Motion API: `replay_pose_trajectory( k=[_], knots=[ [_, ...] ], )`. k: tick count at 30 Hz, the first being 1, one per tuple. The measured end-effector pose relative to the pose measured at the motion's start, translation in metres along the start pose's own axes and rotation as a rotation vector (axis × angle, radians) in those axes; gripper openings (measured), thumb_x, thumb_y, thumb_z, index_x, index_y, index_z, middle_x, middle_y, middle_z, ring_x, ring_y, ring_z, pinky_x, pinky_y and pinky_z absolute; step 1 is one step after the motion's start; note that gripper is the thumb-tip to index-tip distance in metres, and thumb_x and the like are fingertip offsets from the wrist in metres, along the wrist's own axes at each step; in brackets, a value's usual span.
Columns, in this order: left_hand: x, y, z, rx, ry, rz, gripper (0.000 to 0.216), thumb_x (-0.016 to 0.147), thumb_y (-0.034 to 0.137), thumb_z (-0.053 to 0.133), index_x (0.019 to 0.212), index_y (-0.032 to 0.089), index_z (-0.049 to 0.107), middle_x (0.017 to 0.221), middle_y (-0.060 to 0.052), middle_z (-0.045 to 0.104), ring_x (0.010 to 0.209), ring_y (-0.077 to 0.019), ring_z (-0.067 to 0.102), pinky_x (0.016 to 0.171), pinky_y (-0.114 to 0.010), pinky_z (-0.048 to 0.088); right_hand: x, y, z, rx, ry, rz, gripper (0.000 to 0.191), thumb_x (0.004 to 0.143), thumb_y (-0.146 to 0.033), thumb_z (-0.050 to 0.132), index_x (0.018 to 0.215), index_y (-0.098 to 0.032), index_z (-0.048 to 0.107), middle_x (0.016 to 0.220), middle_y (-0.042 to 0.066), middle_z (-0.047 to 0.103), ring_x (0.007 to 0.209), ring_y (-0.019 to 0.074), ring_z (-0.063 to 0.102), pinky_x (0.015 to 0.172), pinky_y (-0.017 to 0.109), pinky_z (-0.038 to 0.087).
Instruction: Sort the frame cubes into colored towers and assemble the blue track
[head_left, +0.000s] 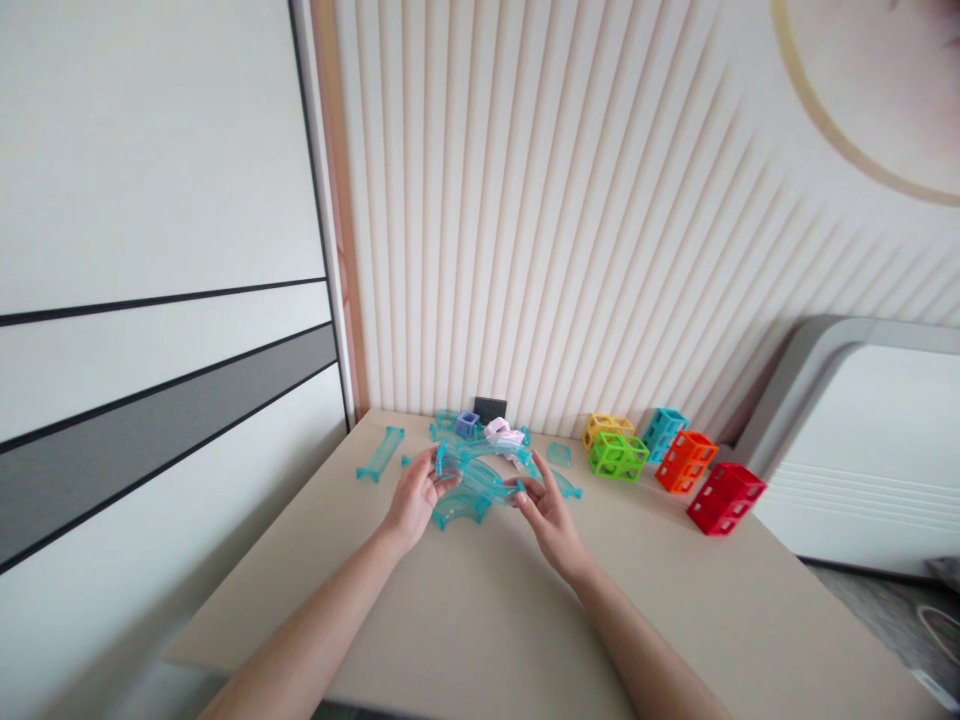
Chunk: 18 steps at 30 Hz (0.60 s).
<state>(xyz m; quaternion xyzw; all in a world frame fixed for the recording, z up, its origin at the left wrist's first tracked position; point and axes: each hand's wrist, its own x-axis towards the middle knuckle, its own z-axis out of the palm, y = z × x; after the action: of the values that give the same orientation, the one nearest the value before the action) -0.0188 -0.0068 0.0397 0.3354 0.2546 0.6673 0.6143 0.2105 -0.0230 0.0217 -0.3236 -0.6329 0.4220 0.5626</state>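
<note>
L hand, R hand on teal track, axis L-R

Soft, even daylight fills the room, bright and a little washed out on the pale walls. Only faint shadows lie on the table beneath the left hand and right hand. The teal track pieces between the 2 hands carry small highlights and look fairly sharp. Well away from the grip, wide-angle distortion splays the wall slats, and the far upper-right corner blurs.
</note>
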Motion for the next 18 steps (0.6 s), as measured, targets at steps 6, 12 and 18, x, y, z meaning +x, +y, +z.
replay_pose_trajectory(
  k=[6, 12, 18],
  knots=[
    [0.0011, 0.0023, -0.0009, -0.029, -0.001, -0.044, 0.031, 0.075, 0.04, 0.082, 0.088, 0.017, 0.067, 0.087, -0.002, 0.073, 0.077, -0.0165, 0.07, 0.074, -0.032, 0.057, 0.0021, -0.0063, 0.0006, -0.004, 0.025, -0.006, 0.075, 0.093, -0.055, 0.062, 0.156, -0.031, 0.029, 0.106, 0.009, 0.073, 0.09, 0.0222, 0.07, 0.084, 0.043, 0.059],
    [0.0015, 0.006, 0.0003, -0.07, -0.008, -0.079, 0.031, 0.072, 0.036, 0.086, 0.083, 0.016, 0.066, 0.082, 0.0, 0.072, 0.073, -0.0136, 0.068, 0.07, -0.027, 0.057, 0.0023, -0.0051, 0.0001, 0.011, 0.013, 0.005, 0.074, 0.093, -0.054, 0.062, 0.156, -0.031, 0.03, 0.108, 0.009, 0.072, 0.091, 0.022, 0.07, 0.085, 0.042, 0.058],
    [0.0012, 0.0074, 0.0006, -0.111, 0.005, -0.089, 0.039, 0.071, 0.035, 0.088, 0.099, 0.018, 0.067, 0.086, 0.0, 0.073, 0.071, -0.0122, 0.068, 0.066, -0.024, 0.057, 0.0016, -0.0062, 0.0011, 0.043, -0.002, 0.011, 0.074, 0.093, -0.053, 0.062, 0.156, -0.032, 0.028, 0.107, 0.008, 0.072, 0.09, 0.0212, 0.069, 0.085, 0.042, 0.057]
  ],
)
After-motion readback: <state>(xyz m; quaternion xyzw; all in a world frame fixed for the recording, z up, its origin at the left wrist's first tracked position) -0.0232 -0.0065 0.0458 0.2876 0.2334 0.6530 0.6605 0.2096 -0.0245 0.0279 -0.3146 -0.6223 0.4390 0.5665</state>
